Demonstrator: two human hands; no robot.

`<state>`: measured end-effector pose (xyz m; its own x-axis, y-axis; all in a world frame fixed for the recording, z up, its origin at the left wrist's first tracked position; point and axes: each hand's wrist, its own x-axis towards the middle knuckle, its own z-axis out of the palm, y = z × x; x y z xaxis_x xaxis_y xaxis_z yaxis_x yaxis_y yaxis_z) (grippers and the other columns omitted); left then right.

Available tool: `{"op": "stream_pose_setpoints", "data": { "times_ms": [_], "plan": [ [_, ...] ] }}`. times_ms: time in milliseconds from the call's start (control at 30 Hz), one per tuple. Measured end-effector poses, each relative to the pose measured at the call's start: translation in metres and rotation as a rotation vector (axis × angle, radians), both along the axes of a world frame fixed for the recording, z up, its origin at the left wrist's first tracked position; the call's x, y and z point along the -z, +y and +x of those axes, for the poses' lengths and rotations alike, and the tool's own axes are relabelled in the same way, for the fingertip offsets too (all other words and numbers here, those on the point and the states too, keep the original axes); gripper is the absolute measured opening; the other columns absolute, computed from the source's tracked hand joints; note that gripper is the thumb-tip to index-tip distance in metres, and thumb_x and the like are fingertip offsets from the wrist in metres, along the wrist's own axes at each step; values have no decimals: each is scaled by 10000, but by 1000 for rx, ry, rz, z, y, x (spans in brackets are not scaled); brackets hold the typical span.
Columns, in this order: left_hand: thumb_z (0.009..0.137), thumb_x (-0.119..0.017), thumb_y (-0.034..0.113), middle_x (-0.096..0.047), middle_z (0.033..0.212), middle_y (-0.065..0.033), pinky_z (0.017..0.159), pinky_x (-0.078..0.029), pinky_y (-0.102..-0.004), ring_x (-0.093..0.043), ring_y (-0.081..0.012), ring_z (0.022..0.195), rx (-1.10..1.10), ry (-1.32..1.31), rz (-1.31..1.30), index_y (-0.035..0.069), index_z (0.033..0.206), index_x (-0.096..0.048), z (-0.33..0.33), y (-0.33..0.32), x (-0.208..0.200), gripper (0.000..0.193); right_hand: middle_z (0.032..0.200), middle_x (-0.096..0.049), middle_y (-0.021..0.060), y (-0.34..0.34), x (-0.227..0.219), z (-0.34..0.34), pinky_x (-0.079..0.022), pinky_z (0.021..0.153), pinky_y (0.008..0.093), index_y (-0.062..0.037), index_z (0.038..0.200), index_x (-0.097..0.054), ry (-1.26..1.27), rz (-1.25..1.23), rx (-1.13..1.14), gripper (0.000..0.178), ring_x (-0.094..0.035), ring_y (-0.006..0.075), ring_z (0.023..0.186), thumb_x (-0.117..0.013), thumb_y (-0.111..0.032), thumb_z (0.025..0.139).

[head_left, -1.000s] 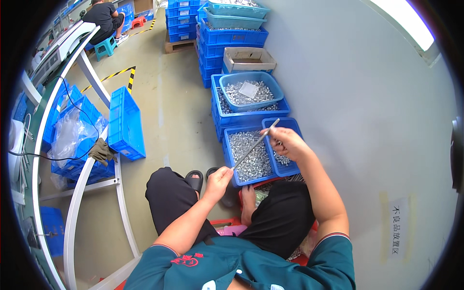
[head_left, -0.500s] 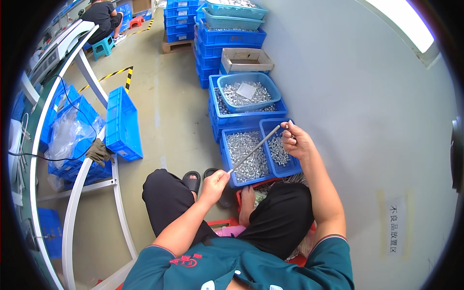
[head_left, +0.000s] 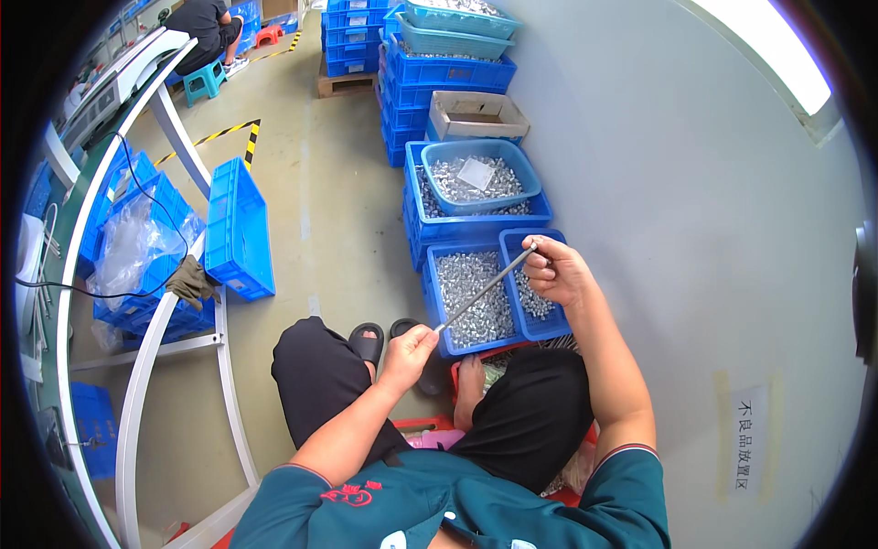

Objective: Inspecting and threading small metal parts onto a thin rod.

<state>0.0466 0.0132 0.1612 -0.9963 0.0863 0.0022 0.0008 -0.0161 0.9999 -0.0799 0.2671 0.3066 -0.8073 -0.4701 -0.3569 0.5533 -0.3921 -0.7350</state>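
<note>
A thin grey metal rod (head_left: 487, 289) slants between my two hands, over the bins of small parts. My left hand (head_left: 409, 357) is closed on its near, lower end, thumb along the top. At the far, upper end my right hand (head_left: 556, 273) pinches the rod between thumb and curled fingers. Below the rod is a blue bin (head_left: 433, 302) heaped with small silver metal parts. A narrower blue bin (head_left: 560, 320) with similar parts sits beneath my right hand. Whether anything small sits on the rod's tip is hidden by my fingers.
Stacked blue crates (head_left: 412, 240), a light-blue basin (head_left: 529, 174) of parts and a whitish box (head_left: 524, 123) line the grey wall on the right. A white frame (head_left: 146, 366) and an upended blue crate (head_left: 240, 229) stand left. Farther off, a person sits on a teal stool (head_left: 203, 84).
My right hand has shifted slightly left and down, and its fingers now close around the rod's far end. My left hand keeps its hold. The whole view has shifted a little.
</note>
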Motion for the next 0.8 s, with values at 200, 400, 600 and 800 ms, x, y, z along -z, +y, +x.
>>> {"op": "stream_pose_setpoints", "data": {
  "times_ms": [200,400,600,800],
  "plan": [
    [932,-513,228,-416,644,78,496,-279,-179,-341,-10,565,-4,-16,113,40,811,-559,-9,1,0,229,599,-388,-28,-34,-13,21,-196,375,188,-42,1079,-585,295,616,-96,379,-271,32,436,-397,-349,959],
    [934,-509,241,-406,631,88,461,-247,-176,-316,-2,528,-28,-35,155,47,796,-558,-10,3,-4,243,652,-458,-8,-18,-6,12,-230,388,163,-72,1051,-549,-28,455,-73,245,-308,33,463,-534,-268,906],
    [928,-514,273,-409,632,80,478,-273,-191,-335,-13,547,25,-29,88,41,790,-560,0,5,2,274,665,-428,-34,-14,-3,9,-238,397,153,-69,1062,-572,147,283,183,235,-317,20,479,-579,-219,880],
    [929,-500,254,-416,604,75,459,-266,-194,-341,-16,519,16,-49,67,49,763,-546,-6,6,4,267,623,-385,-63,-41,8,20,-207,398,168,-10,1003,-591,135,532,-48,253,-288,9,466,-591,-229,875]
  ]
}}
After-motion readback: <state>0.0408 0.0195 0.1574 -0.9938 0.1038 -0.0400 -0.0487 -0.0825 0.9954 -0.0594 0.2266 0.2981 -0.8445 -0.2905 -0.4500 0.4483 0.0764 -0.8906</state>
